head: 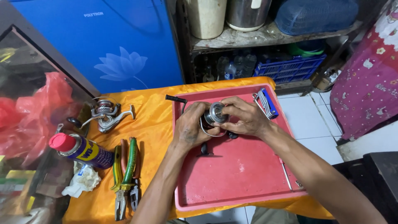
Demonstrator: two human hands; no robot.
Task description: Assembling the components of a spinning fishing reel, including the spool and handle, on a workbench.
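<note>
reel body: mostly covered by the left hand and right hand; only the silver spool of the fishing reel shows
fingertips: hidden behind the spool
pliers: jaws overlap, perhaps two pairs
red bag: cut by the left edge, contents unseen
bottles under the shelf: too dim to tell apart
forearms: run off the bottom edge

Under the hands, a red tray on orange cloth; left of them, green-and-yellow-handled pliers and a blue-yellow can, red-capped.
</note>
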